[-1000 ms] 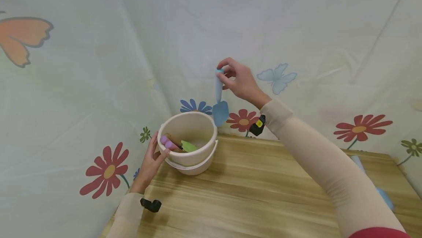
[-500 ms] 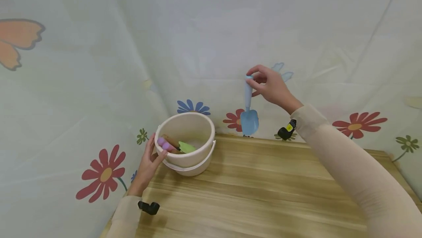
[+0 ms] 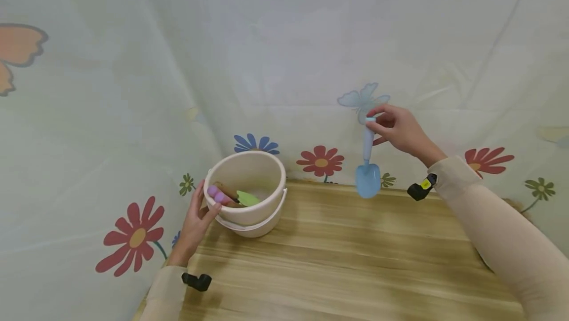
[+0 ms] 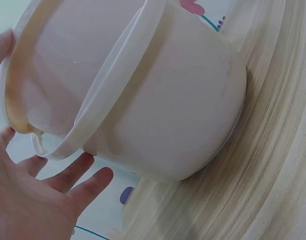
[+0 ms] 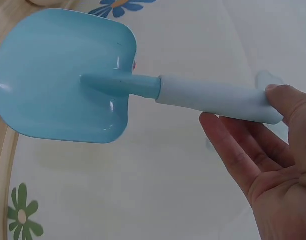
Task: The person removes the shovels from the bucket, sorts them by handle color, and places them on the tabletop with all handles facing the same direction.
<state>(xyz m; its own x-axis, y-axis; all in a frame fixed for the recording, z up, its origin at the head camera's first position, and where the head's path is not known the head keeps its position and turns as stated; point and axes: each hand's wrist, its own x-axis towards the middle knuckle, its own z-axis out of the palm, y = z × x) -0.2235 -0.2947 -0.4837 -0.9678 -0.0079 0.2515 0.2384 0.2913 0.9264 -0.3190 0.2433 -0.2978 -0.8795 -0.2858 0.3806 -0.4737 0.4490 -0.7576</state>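
Observation:
My right hand [image 3: 402,131] pinches the pale handle end of a light blue toy shovel [image 3: 368,181]. The shovel hangs blade down above the back of the table, in front of the wall. In the right wrist view its broad scooped blade [image 5: 58,75] shows fully, with the thumb over the handle end and fingers below. My left hand [image 3: 193,227] rests against the left side of a cream bucket [image 3: 253,216], thumb at the near rim, fingers spread along the outer wall. Inside the bucket lie purple-ended pieces [image 3: 216,194] and a green leaf-shaped piece [image 3: 247,198], partly hidden by the rim.
The bucket stands upright at the back left of a wooden table [image 3: 333,261]. A printed cloth wall [image 3: 284,54] with flowers and butterflies rises close behind and on the left. The bucket's handle [image 3: 266,223] hangs down at its front. My right sleeve [image 3: 493,232] covers the table's right side.
My right hand has carried the shovel rightward and somewhat down, away from the bucket, and the blade has turned to face the camera. The left hand stays at the bucket. The view has shifted slightly.

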